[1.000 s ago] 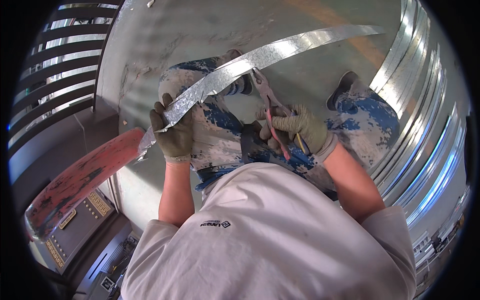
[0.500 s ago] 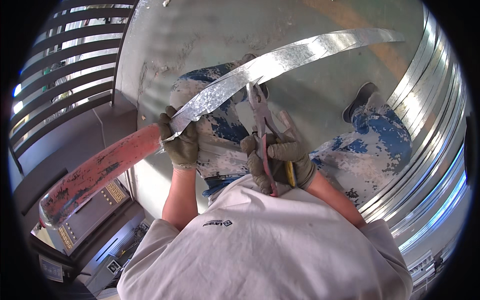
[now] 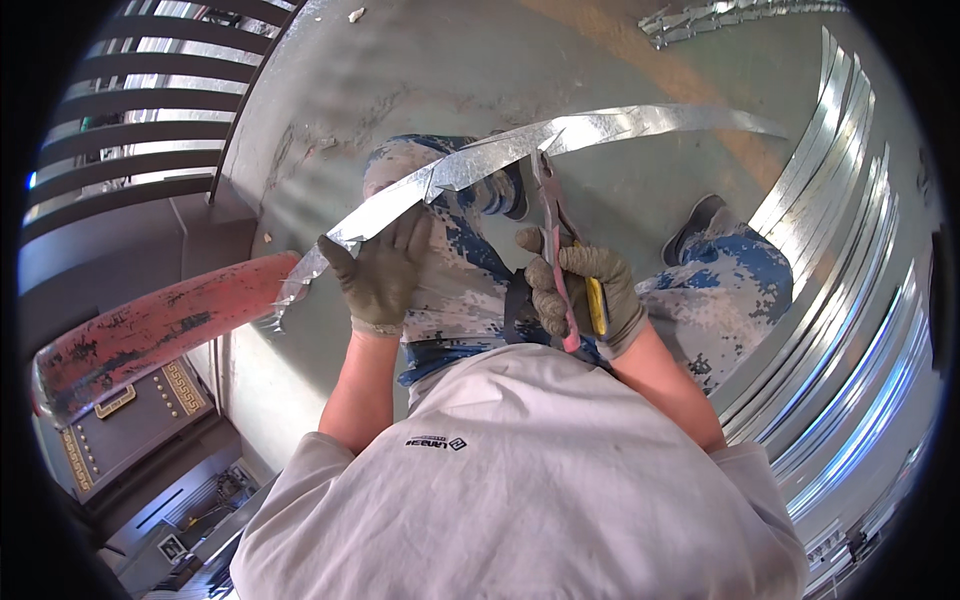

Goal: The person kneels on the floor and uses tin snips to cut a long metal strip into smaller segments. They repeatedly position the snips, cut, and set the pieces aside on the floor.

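A long, thin sheet-metal strip (image 3: 500, 152) arcs across in front of me, with slits and bent flaps along its edges. My left hand (image 3: 380, 278), in an olive work glove, lies under its left part, palm up, thumb and fingers apart, touching or nearly touching it. My right hand (image 3: 595, 292), gloved alike, is wrapped round the handles of metal snips (image 3: 551, 215), one handle red and the other yellow. The snips point away from me, their jaws at the strip's lower edge; the far tip of the jaws is partly hidden by the strip.
A worn red beam (image 3: 165, 325) reaches in from the left, its end near the strip's jagged end. Many metal strips (image 3: 830, 260) lie on the right floor, more notched ones (image 3: 735, 18) at the far side. A dark slatted rail (image 3: 160, 130) stands at the far left.
The strip has shifted down-left, with its left end now past my left hand. That hand has loosened from a grip to spread fingers. The snips now meet the strip farther along a notched edge.
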`<move>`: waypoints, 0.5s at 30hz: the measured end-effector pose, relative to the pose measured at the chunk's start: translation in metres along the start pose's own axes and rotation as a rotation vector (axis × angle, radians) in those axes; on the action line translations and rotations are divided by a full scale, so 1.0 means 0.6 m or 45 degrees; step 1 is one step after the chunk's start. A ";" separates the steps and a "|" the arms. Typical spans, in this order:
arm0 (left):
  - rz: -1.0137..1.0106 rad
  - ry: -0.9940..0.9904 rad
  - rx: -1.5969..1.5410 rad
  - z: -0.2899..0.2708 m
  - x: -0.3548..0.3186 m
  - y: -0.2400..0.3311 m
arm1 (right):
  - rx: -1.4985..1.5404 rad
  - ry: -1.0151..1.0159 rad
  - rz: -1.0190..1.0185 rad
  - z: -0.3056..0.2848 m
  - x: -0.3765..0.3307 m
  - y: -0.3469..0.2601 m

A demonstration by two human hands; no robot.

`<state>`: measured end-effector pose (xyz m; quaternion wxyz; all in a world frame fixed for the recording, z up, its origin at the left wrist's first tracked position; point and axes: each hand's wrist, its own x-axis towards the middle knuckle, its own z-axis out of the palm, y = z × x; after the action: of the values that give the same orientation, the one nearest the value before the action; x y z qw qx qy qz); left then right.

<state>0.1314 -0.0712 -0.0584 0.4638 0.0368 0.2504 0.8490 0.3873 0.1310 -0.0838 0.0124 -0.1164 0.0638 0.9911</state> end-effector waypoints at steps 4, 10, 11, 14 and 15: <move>-0.260 -0.064 0.076 0.022 -0.034 -0.051 | -0.080 0.036 0.019 0.011 -0.004 0.018; -0.501 0.225 0.201 0.110 0.061 -0.136 | -0.152 0.102 0.064 0.023 0.002 0.041; -0.520 0.289 0.190 0.114 0.093 -0.148 | -0.178 0.147 0.058 0.023 0.003 0.047; -0.452 0.416 0.136 0.098 0.137 -0.178 | -0.168 0.157 0.050 0.009 0.009 0.056; -0.431 0.413 0.152 0.090 0.139 -0.183 | -0.164 0.192 0.053 0.008 0.007 0.054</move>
<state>0.1846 0.0660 -0.0758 0.5503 -0.1154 0.3740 0.7376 0.3807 0.0993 -0.0759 -0.0205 -0.1898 0.0033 0.9816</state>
